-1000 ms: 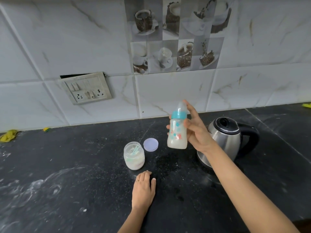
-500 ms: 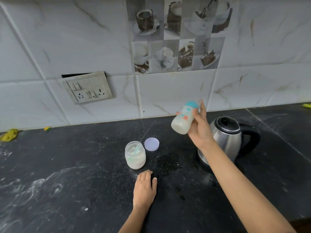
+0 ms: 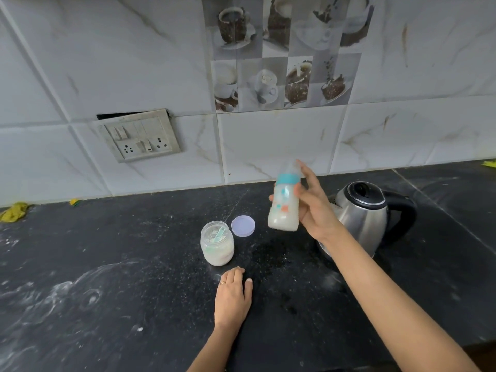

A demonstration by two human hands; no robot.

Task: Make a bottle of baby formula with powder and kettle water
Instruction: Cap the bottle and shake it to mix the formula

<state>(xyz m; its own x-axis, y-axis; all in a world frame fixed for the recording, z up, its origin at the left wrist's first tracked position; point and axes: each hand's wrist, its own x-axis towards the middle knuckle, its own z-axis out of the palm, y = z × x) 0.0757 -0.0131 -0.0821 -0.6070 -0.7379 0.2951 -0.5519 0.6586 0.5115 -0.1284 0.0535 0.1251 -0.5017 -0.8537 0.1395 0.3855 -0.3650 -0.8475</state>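
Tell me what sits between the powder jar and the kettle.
In the head view, a lilac lid lies beside the powder jar; the counter from there to the kettle is bare, the right hand holding the bottle above it.

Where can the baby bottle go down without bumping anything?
Best for the bottle is the wide bare counter left of the powder jar. A smaller patch lies between the lid, the kettle and the left hand. Jar and lid sit close together, so it's crowded there.

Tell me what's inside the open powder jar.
White powder fills the bottom of the jar, with a teal scoop leaning inside. The scoop's lower end is hidden behind the cloudy wall.
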